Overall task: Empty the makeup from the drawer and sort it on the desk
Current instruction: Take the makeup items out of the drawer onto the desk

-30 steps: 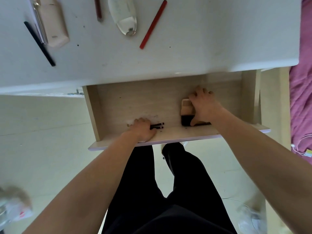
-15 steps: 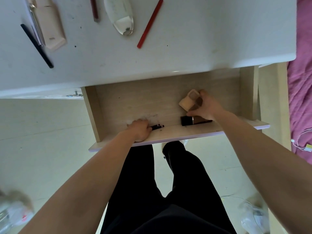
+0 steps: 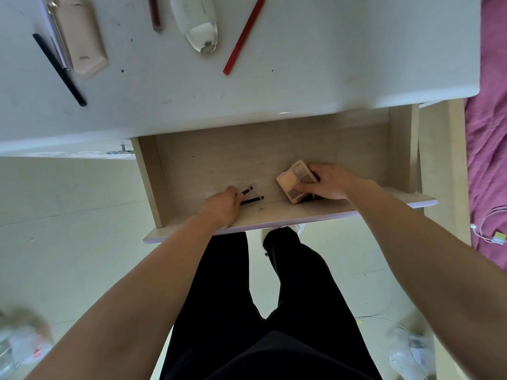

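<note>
Pale floor underfoot, pink bedcover (image 3: pixel 488 133) off to the right, and straight ahead a white bench (image 3: pixel 315 78) with its drawer (image 3: pixel 148 185) pulled well out below the front edge. Stands over that drawer with both arms reaching down into it. Grips a beige palette (image 3: pixel 293 178) with the right hand (image 3: pixel 329 183), thumb laid across its face and fingers curled over the far edge, tilting it up on one corner near the drawer's front right. Probably tips it that way to get fingers under a flat thing lying on a flat floor. Hides a dark item (image 3: pixel 311 198) beneath palette and palm, too covered to name. Closes the left hand (image 3: pixel 223 207) round the near ends of two dark pencils (image 3: pixel 253 199), leaving their far tips poking out over the drawer floor toward the right. Likely gathers both in one fist to save a trip. Shows nothing else loose in the drawer, though hard to be sure under the hands. Finds on the bench, well apart from the drawer, a red pencil (image 3: pixel 244 37), a darker red pencil (image 3: pixel 155 12), a black pencil (image 3: pixel 59 69), a beige case (image 3: pixel 85 42) and a clear tube (image 3: pixel 199 26), spread loosely along the far side, seemingly laid out singly for telling kinds apart. Looks close to done with emptying. Calls next for lifting both handfuls clear of the drawer front and setting pencils beside pencils.
</note>
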{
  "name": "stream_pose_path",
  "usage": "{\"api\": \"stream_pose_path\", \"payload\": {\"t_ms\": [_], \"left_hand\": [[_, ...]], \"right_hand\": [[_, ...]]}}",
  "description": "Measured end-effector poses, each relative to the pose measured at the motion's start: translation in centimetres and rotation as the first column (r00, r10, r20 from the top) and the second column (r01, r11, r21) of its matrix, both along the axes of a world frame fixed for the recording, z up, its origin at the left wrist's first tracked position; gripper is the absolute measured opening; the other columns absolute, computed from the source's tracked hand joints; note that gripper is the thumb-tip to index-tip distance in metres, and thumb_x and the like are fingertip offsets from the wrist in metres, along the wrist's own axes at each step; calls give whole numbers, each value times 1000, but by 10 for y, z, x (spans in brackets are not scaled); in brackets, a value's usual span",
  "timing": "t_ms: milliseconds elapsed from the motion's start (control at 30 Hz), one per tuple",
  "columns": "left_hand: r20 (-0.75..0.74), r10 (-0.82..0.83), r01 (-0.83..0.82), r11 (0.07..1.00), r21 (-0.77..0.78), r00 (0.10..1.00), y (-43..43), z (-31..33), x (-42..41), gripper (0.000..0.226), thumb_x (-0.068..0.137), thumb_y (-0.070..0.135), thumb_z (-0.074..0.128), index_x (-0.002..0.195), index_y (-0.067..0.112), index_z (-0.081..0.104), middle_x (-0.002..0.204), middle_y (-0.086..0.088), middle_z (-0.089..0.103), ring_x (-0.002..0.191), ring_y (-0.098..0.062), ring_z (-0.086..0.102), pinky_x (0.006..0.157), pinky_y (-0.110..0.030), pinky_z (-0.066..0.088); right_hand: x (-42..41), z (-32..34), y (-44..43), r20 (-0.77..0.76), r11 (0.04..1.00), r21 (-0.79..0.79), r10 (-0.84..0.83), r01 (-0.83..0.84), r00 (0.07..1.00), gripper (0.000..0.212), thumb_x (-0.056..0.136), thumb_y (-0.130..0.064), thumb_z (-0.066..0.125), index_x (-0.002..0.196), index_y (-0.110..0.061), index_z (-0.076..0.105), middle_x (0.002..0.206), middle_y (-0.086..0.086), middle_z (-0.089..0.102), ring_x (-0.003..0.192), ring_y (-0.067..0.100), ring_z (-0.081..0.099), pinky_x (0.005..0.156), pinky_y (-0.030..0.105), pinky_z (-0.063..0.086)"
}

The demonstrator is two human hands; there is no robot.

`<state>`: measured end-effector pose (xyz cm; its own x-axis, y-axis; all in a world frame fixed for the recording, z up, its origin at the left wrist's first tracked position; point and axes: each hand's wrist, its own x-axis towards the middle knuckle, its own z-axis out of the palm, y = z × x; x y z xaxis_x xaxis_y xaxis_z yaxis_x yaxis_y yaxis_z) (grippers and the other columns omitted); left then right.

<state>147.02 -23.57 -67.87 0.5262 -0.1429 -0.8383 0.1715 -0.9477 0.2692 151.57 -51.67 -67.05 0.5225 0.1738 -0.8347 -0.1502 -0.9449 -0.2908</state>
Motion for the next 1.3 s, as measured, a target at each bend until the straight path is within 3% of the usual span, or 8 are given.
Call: {"api": "stream_pose_path", "payload": {"t_ms": [200,300,500,733,867,1000,1100,1300], "left_hand": [[21,24,-25,998,53,999,4,-2,-1,35,107,42,23,99,15,43,105,-18,64,93,-36,59,71,-36,39],[36,9,-11,998,60,999,5,-2,-2,36,107,43,23,98,15,43,104,-19,65,95,-37,60,71,-37,40],[16,-35,34,998,59,999,6,-2,-1,49,103,55,23,104,12,46,88,-10,57,83,-33,58,72,-39,46],[299,128,-131,991,-11,946,16,24,2,44,103,53,29,90,15,46,67,-5,54,66,-34,57,54,-34,36],[495,303,-253,953,-168,814,29,65,11,39,103,47,34,80,19,45,56,1,52,49,-21,54,44,-28,33],[650,520,-398,851,-342,555,47,116,31,33,103,38,43,73,23,40,52,9,41,47,-7,45,45,-17,26],[640,680,-500,718,-484,358,71,142,63,27,106,33,41,87,14,46,59,10,43,51,0,46,47,-14,31],[601,781,-700,524,-485,168,144,142,136,29,107,20,31,124,4,49,90,10,52,78,0,52,68,-11,38]], "right_hand": [[-7,-4,-1,-39,997,-48,-56,54,998,70,81,-81,45,138,-40,48,134,9,54,120,35,53,103,49,44],[-6,-4,-8,-48,996,-80,-31,27,998,68,86,-77,46,140,-35,49,132,12,51,119,36,52,104,46,44],[-18,-1,-6,-100,954,101,-271,281,957,54,94,-60,55,135,-26,53,126,-3,64,110,22,59,92,34,45],[-27,18,17,46,979,116,-176,170,983,53,94,-62,50,127,-20,51,119,9,69,103,32,64,87,42,52],[-20,54,34,121,976,174,-153,131,981,53,95,-63,48,122,-18,52,103,2,69,89,26,64,72,36,49],[-5,101,60,188,930,330,-231,160,955,42,91,-64,50,101,-23,49,84,-9,66,74,14,63,64,30,51],[18,131,93,216,821,500,-427,277,878,37,92,-61,50,112,-30,50,94,-22,65,86,-2,64,67,11,46],[91,137,180,238,673,612,-658,416,714,49,101,-52,46,127,-12,48,116,-2,62,100,14,59,75,20,45]]}}
